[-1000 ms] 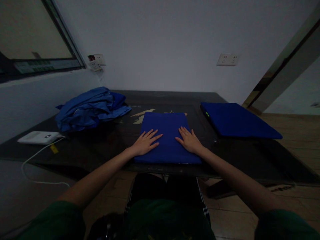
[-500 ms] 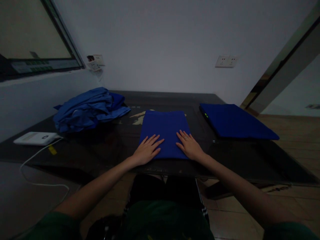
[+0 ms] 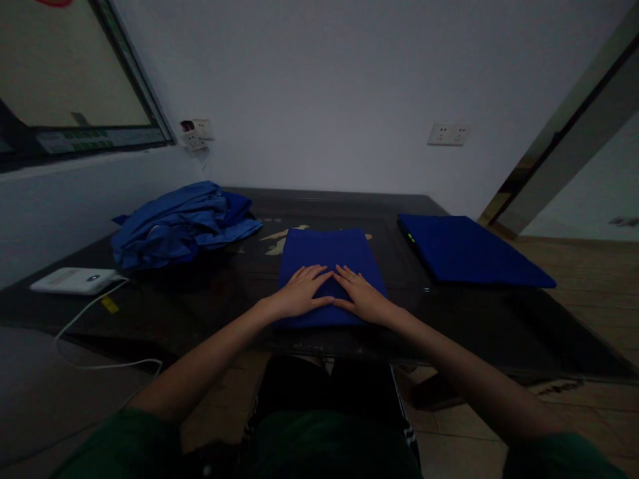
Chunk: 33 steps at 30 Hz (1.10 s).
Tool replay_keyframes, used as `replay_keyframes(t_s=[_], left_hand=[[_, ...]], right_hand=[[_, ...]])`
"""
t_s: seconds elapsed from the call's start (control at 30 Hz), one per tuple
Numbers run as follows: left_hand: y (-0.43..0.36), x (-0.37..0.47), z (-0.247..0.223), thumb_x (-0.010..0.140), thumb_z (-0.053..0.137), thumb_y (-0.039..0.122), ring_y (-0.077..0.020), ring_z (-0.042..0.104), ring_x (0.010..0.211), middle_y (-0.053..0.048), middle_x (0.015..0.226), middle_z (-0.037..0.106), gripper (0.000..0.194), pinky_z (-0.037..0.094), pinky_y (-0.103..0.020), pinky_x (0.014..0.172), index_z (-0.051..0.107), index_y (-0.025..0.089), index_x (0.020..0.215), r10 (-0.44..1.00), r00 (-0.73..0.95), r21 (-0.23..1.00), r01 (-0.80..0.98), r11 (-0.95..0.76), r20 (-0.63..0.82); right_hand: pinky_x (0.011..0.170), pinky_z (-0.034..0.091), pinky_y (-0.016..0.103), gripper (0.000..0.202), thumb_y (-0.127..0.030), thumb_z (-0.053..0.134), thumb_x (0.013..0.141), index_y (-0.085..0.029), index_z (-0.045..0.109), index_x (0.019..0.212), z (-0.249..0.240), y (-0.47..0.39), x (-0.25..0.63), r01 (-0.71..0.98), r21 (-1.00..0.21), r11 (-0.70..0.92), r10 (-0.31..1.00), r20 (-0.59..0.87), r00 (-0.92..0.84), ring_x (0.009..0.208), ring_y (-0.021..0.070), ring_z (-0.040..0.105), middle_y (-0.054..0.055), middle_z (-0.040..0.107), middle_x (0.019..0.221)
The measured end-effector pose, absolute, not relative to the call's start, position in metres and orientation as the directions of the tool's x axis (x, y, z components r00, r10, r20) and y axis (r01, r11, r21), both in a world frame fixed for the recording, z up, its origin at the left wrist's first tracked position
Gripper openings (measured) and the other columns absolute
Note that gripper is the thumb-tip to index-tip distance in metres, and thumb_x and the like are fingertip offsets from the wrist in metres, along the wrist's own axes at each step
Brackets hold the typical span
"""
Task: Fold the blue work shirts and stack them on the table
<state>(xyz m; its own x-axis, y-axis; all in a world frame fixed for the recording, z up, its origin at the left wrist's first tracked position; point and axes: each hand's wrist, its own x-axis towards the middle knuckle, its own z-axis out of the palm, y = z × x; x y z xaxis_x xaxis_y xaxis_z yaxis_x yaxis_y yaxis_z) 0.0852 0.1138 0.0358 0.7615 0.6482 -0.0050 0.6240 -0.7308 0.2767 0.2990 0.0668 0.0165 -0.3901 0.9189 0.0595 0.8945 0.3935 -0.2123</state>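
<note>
A folded blue cloth, roughly rectangular, lies flat on the dark table in front of me; whether it is a garment I cannot tell. Flat on its near left part rests my left hand, fingers stretched out. My right hand lies on the near right part, also with straight fingers. The fingertips and thumbs of both hands meet at the middle of the cloth, leaving a small patch of blue between them. Neither hand grips anything.
A crumpled heap of blue clothes lies at the left of the table. Flat at the right is a folded blue stack. A white device with a cable sits at the left edge. Wall sockets are behind.
Both hands have slid inward over the cloth from being apart, and their fingertips now meet. The cloth stays in place, and the camera view has tilted slightly up.
</note>
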Motion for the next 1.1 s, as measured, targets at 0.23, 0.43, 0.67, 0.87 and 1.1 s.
replay_keyframes(t_s=[0.23, 0.43, 0.67, 0.87, 1.1], left_hand=[[0.107, 0.085, 0.005, 0.09, 0.032, 0.066, -0.0226, 0.012, 0.146, -0.009, 0.158, 0.018, 0.078, 0.008, -0.042, 0.118, 0.018, 0.02, 0.151, 0.574, 0.819, 0.188, 0.56, -0.807, 0.023], [0.103, 0.083, 0.005, 0.086, 0.041, 0.065, -0.0234, 0.011, 0.146, -0.009, 0.158, 0.017, 0.084, 0.007, -0.042, 0.118, 0.017, 0.018, 0.151, 0.587, 0.809, 0.144, 0.58, -0.802, 0.012], [0.105, 0.083, 0.003, 0.083, 0.045, 0.065, -0.0238, 0.01, 0.146, -0.009, 0.158, 0.014, 0.087, 0.007, -0.043, 0.117, 0.016, 0.019, 0.151, 0.583, 0.812, 0.152, 0.577, -0.803, -0.001], [0.103, 0.082, 0.006, 0.081, 0.041, 0.072, -0.0244, 0.012, 0.146, -0.009, 0.158, 0.016, 0.091, 0.007, -0.044, 0.117, 0.015, 0.021, 0.151, 0.577, 0.816, 0.163, 0.567, -0.807, 0.017], [0.104, 0.083, 0.005, 0.075, 0.045, 0.078, -0.0256, 0.012, 0.146, -0.01, 0.158, 0.016, 0.1, 0.007, -0.045, 0.117, 0.015, 0.021, 0.152, 0.578, 0.816, 0.188, 0.565, -0.803, 0.017]], right_hand=[[0.116, 0.017, 0.052, 0.06, -0.05, 0.033, 0.096, -0.02, 0.032, 0.148, 0.0, 0.057, 0.302, 0.883, -0.144, 0.446, 0.894, 0.116, -0.433, 0.143, 0.0253, 0.02, 0.008, 0.025, 0.154], [0.115, 0.02, 0.052, 0.058, -0.051, 0.032, 0.096, -0.024, 0.031, 0.148, 0.001, 0.051, 0.301, 0.902, -0.132, 0.411, 0.909, 0.134, -0.395, 0.143, 0.0241, 0.021, 0.006, 0.027, 0.154], [0.115, 0.02, 0.052, 0.059, -0.052, 0.03, 0.096, -0.023, 0.032, 0.148, 0.003, 0.049, 0.299, 0.909, -0.122, 0.4, 0.914, 0.121, -0.386, 0.143, 0.0245, 0.022, 0.006, 0.027, 0.154], [0.116, 0.018, 0.052, 0.063, -0.055, 0.031, 0.095, -0.023, 0.03, 0.148, 0.004, 0.049, 0.301, 0.898, -0.152, 0.413, 0.91, 0.116, -0.399, 0.144, 0.024, 0.019, 0.006, 0.026, 0.155], [0.116, 0.016, 0.053, 0.082, -0.068, 0.044, 0.084, -0.023, 0.026, 0.15, 0.005, 0.048, 0.305, 0.88, -0.185, 0.437, 0.9, 0.101, -0.425, 0.144, 0.027, 0.017, 0.009, 0.022, 0.155]])
